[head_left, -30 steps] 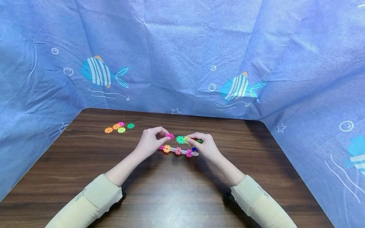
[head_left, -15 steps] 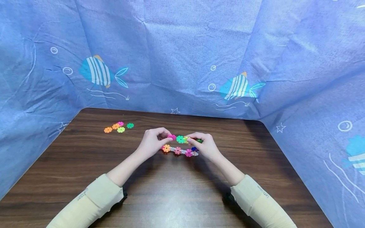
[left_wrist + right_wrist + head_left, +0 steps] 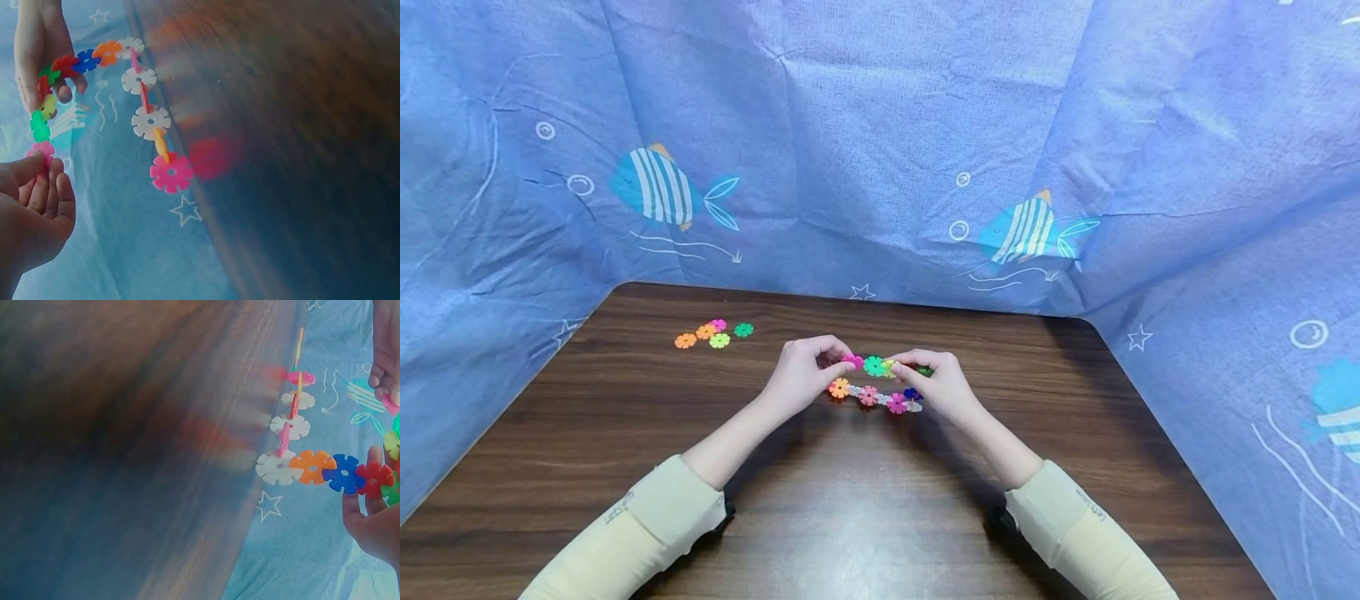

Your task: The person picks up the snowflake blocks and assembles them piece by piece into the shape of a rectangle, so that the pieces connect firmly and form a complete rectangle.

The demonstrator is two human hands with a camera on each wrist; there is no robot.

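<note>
My left hand [image 3: 801,379] pinches a pink notched plastic disc [image 3: 855,362] between thumb and fingers. Its edge meets a green disc [image 3: 874,366] at the end of a chain of interlocking snowflake discs. Beside the green one, my right hand [image 3: 942,387] grips the chain at a yellow disc [image 3: 890,367]. From there the chain curves through red, blue [image 3: 344,473] and orange [image 3: 312,467] discs, then along white discs [image 3: 150,122] joined by upright coloured ones. In the left wrist view a pink disc [image 3: 170,173] shows near the chain's other end. My right fingers partly cover the red and dark green discs.
Several loose discs lie at the back left of the wooden table [image 3: 865,500]: orange [image 3: 686,341], yellow-green [image 3: 719,341], pink and green [image 3: 743,330]. A blue fish-print cloth [image 3: 880,150] hangs along the table's back and sides.
My left hand has shifted slightly right with the pink disc, closing the gap to the green disc. My right hand has stayed in place.
</note>
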